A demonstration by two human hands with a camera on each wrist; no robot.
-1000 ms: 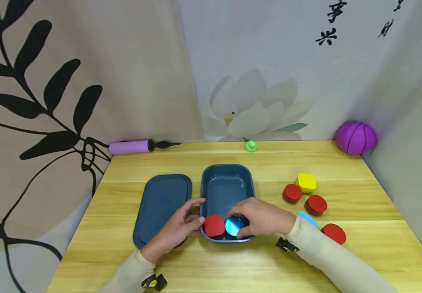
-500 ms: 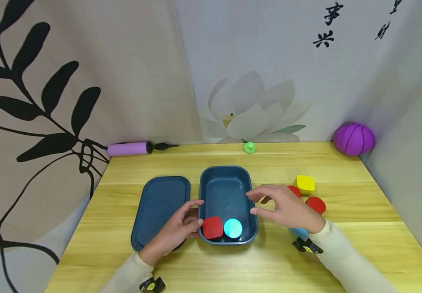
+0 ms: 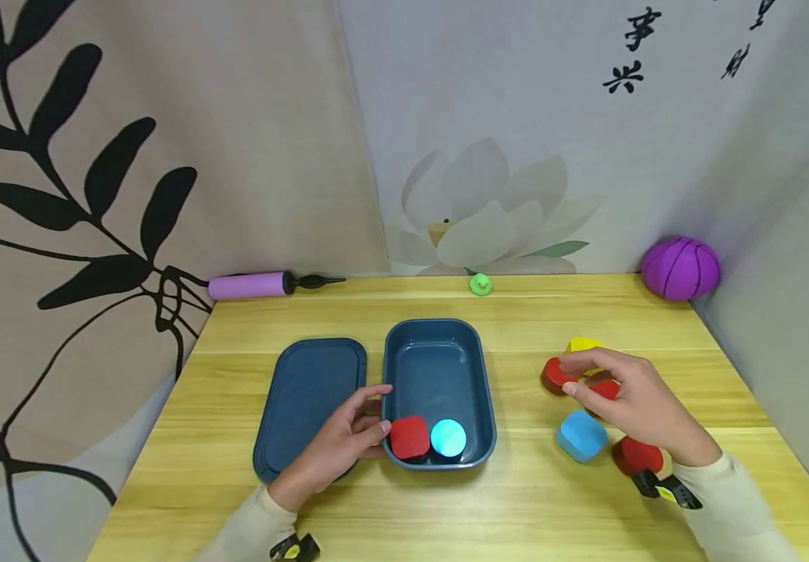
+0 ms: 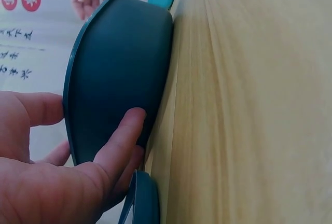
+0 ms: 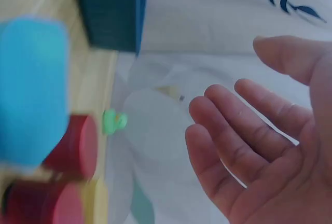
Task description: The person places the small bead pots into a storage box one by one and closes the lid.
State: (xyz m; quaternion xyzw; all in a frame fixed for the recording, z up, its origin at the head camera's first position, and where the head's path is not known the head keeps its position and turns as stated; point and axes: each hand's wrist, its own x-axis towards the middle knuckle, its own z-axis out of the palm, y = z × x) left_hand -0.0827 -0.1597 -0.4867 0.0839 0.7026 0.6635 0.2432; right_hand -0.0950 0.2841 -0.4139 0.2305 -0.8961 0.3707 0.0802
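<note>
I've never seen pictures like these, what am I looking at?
No robot: just a person's left hand and right hand. The wide picture is from the head, looking down; the other two, from each wrist. On the table stands a box holding a red block and a blue disc, beside a lid. To the right lie a blue block, a yellow block and three red discs. Behind sit a pump, duck and ball. The left hand touches the box; the right hand hovers over two red discs, empty.
</note>
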